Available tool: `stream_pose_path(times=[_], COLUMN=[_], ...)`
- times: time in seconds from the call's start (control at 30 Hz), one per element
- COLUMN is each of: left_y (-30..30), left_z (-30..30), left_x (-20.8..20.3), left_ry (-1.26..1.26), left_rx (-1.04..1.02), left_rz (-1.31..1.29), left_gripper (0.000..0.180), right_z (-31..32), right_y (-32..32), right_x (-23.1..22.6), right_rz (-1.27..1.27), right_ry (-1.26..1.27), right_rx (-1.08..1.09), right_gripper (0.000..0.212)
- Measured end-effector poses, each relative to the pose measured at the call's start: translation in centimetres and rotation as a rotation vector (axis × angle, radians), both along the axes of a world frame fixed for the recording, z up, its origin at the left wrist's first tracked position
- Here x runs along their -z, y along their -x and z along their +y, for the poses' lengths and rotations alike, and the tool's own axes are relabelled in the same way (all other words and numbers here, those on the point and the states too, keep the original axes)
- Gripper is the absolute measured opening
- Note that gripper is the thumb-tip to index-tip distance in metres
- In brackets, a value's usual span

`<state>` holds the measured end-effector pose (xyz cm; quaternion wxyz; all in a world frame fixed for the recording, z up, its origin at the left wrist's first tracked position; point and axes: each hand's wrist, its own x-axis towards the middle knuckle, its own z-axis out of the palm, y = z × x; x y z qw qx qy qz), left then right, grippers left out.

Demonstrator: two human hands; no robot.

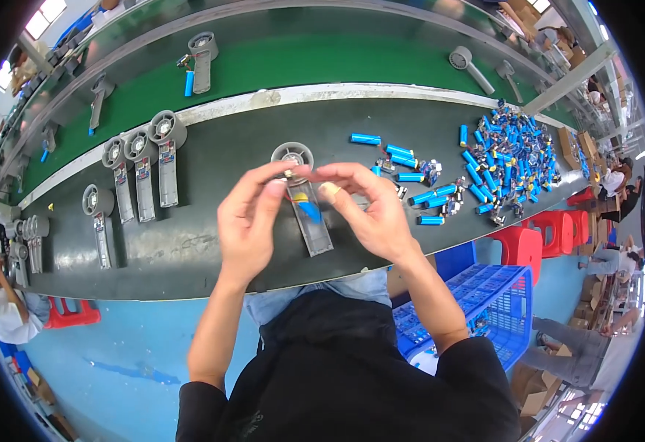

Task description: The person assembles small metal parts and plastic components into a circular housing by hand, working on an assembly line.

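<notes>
On the dark workbench (190, 247), 1 grey fan housing (316, 237) lies beneath and between 2 hands, round head far. The right hand (374, 217) curls, its grip unclear, a blurred blue piece (309, 211) to its left; the left hand (248, 214) pinches 1 tiny part (288, 174).

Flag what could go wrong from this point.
The blurred blue piece seems to hang on thin wires between the left hand and right hand, so a tug might strain them. It could also swing against the grey housing below. Loose blue cells beside the right hand might get knocked by a sideways move.
</notes>
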<state>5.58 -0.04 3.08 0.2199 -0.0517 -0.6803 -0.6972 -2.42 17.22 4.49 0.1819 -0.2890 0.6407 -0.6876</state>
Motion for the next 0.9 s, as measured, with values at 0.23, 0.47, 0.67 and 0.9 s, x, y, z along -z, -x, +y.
stream_pose_path(times=[0.23,0.47,0.67,0.9], left_y=[-2.4,-1.3,-1.1,-1.4], left_z=[-0.9,1.2,1.0,0.7], left_x=[0.3,2.8,1.7,2.2], left_ry=[0.219,1.002,0.44,0.303], left_rx=[-0.145,-0.229,-0.242,-0.28], left_rz=[-0.278,-0.093,-0.278,-0.36], left_gripper=[0.013,0.011,0.007,0.009], right_z=[1.2,0.2,-1.2,-2.6], right_y=[-0.2,-0.5,-0.4,-0.3], right_x=[2.3,3.3,4.0,5.6], right_rz=[0.335,0.267,0.318,0.646], right_ry=[-0.42,-0.331,-0.254,-0.243], right_rx=[0.006,0.081,0.084,0.178], right_gripper=[0.017,0.019,0.02,0.016])
